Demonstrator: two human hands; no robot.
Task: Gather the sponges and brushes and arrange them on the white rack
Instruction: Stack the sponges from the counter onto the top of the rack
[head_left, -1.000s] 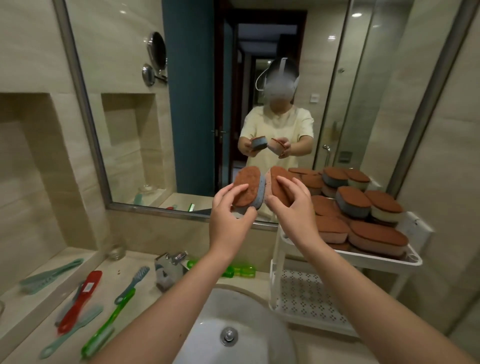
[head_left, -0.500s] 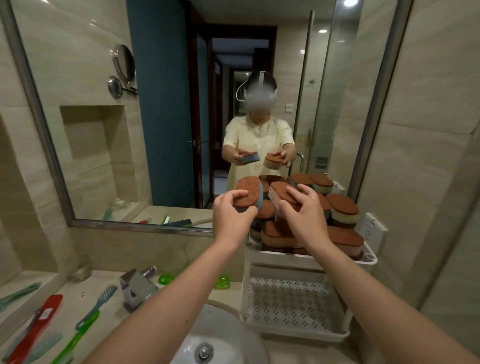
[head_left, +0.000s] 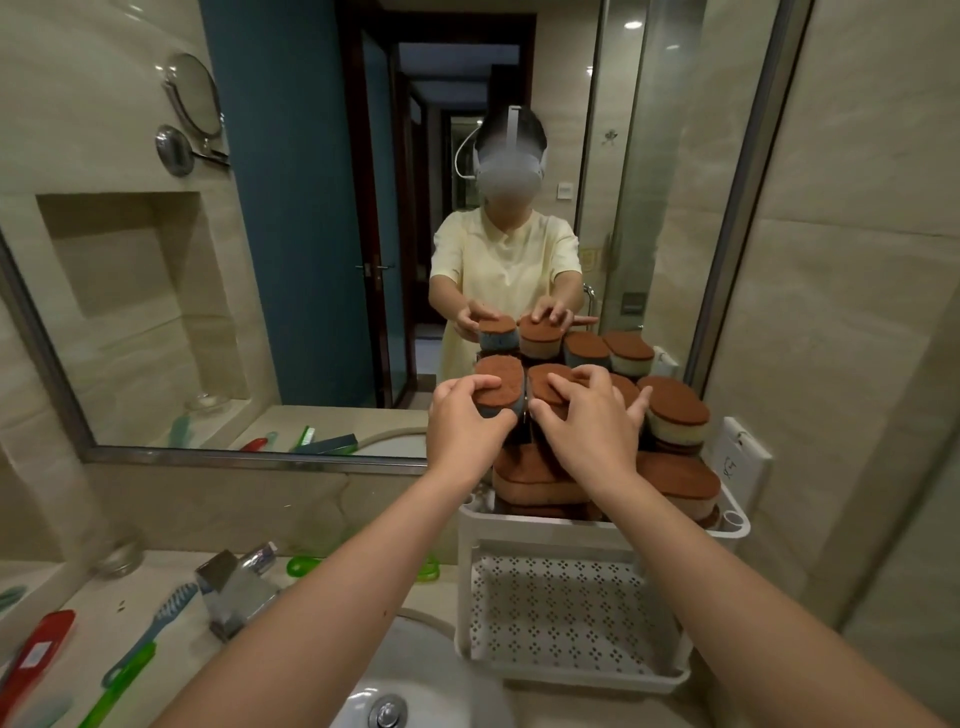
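Red brush (head_left: 35, 656) off the left edge (blurred too); lower sponges (head_left: 535, 475) mostly out of sight.

The left hand (head_left: 467, 423) grips a brown-topped blue sponge (head_left: 501, 387), and the right hand (head_left: 589, 423) grips a second sponge (head_left: 548, 384). They are side by side over the pile of sponges (head_left: 675, 478) on the top tier of the white rack (head_left: 597, 526). Below it sits a perforated lower tier (head_left: 571, 613). On the worktop (head_left: 104, 613) left of the sink (head_left: 431, 691) lie a blue brush (head_left: 156, 623), a red brush (head_left: 36, 654) and a green brush (head_left: 122, 680).
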